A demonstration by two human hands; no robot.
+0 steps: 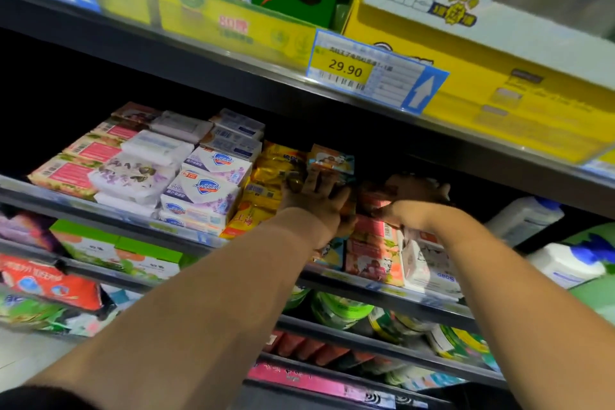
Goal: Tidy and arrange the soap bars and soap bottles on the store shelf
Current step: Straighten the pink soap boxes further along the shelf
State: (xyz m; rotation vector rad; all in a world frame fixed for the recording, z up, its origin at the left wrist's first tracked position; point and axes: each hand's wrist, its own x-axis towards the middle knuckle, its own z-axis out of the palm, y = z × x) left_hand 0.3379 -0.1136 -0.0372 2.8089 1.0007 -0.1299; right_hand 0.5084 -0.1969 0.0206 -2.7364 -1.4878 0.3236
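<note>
Head view: your left hand (pixel 314 196) is curled round a blue-and-orange soap box (pixel 331 160), held towards the back of the middle shelf (pixel 66 198), just beside the yellow soap packs (pixel 263 190). Your right hand (pixel 412 200) is closed over a reddish pack (pixel 376 195) — fingers curled, fingertips hidden — directly above the pink soap boxes (pixel 372 250). White-and-blue soap bars (pixel 206 190) are stacked left of the yellow packs. White soap bottles (pixel 525 218) stand at the far right, well apart from both hands. A price tag (pixel 346 68) on the upper rail reads 29.90
</note>
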